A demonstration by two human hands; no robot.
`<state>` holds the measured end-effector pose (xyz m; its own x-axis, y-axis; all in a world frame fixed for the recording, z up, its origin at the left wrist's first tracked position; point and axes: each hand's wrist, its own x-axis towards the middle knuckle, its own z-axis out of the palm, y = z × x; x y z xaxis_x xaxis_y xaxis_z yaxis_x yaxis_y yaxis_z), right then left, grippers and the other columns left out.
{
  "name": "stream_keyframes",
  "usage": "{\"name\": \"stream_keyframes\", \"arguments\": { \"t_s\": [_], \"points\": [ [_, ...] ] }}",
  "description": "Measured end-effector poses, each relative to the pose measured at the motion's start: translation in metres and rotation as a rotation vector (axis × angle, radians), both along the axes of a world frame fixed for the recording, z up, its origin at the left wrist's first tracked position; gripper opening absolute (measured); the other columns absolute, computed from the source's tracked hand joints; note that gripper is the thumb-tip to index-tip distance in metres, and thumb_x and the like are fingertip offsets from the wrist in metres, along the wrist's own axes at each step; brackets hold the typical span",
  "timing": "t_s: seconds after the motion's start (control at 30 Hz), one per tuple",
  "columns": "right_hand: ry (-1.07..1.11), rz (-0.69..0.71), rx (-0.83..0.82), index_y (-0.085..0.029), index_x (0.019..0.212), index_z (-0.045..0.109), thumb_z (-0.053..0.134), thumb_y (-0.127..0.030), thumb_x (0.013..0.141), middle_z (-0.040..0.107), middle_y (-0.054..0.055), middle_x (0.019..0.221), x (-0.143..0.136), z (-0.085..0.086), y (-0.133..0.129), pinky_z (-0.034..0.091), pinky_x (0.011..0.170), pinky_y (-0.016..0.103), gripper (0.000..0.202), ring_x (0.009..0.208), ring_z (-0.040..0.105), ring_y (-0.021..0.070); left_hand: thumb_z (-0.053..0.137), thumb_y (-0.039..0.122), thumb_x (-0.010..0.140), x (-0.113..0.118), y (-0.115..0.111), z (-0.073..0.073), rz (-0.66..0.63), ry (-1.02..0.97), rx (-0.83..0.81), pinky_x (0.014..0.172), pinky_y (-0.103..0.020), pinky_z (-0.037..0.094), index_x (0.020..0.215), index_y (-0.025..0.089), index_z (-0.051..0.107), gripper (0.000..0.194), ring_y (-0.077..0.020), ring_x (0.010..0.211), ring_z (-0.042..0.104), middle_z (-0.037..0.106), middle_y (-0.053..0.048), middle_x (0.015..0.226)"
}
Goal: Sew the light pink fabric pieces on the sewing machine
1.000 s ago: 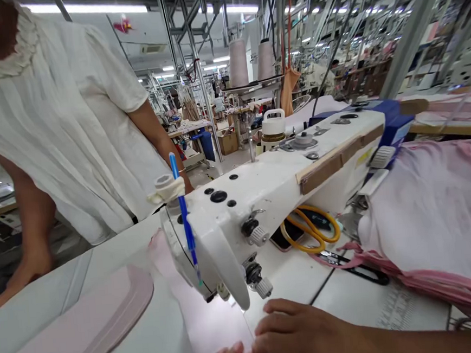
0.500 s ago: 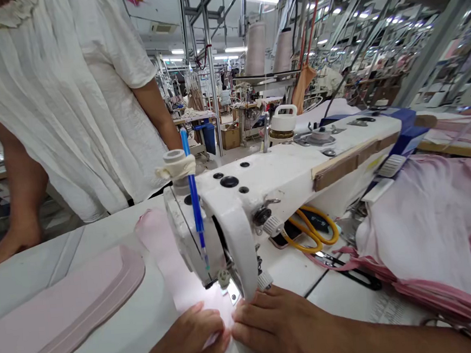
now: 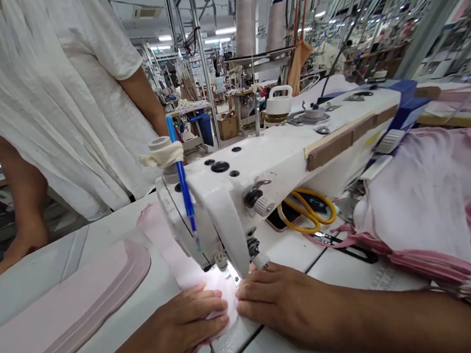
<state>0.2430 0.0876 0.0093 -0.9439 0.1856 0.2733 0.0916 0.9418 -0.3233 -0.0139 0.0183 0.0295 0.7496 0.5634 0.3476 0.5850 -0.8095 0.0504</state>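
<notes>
A pale pink fabric piece [image 3: 165,242] runs under the head of a white sewing machine [image 3: 259,169], lit by a lamp near the needle. My left hand [image 3: 182,322] lies on the fabric in front of the presser foot, its fingers stretched out and pointing right. On the other side, my right hand [image 3: 281,300] rests with its fingertips at the fabric's right edge, beside the foot, fingers extended. A blue pen [image 3: 185,191] is tied to the machine's head with a cream strip.
Stacked pink panels [image 3: 86,308] lie at the left. A person in a white top [image 3: 62,103] stands behind the table, one hand on it. Yellow-handled scissors [image 3: 304,214], a phone and a pink-edged fabric pile [image 3: 420,200] lie right of the machine.
The view has shifted, so the machine appears higher and further left. My left hand's fingers have gone from bunched at the fabric to stretched flat over it.
</notes>
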Motion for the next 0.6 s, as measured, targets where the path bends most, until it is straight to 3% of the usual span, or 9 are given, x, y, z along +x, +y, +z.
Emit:
{"name": "stream_keyframes", "arguments": {
  "t_s": [0.17,0.3,0.6],
  "points": [
    [-0.006,-0.007,0.018,-0.012,0.11,0.055,0.03,-0.017,0.102,0.062,0.009,0.104,0.001,0.002,0.0,0.037,0.092,0.032,0.027,0.1,0.05,0.0184,0.048,0.048,0.094,0.025,0.001,-0.006,0.128,-0.109,0.06,0.099,-0.03,0.048,0.121,0.032,0.06,0.033,-0.0164,0.114,0.061,0.068,-0.001,0.115],
    [0.002,-0.024,0.052,-0.014,0.109,0.055,0.035,-0.017,0.1,0.063,0.006,0.103,0.002,0.003,-0.001,0.037,0.09,0.03,0.021,0.098,0.051,0.0168,0.047,0.053,0.093,0.032,0.012,-0.005,0.142,-0.138,0.153,0.1,-0.031,0.047,0.121,0.032,0.059,0.037,-0.0174,0.114,0.06,0.066,-0.002,0.116],
    [0.013,-0.033,0.081,-0.015,0.11,0.054,0.035,-0.016,0.099,0.064,0.007,0.103,0.001,0.002,0.008,0.035,0.095,0.032,0.022,0.098,0.053,0.0183,0.038,0.022,0.1,0.002,0.008,-0.018,0.008,0.093,0.16,0.105,-0.023,0.038,0.12,0.023,0.06,0.03,-0.0077,0.111,0.061,0.069,0.0,0.112]
  ]
}}
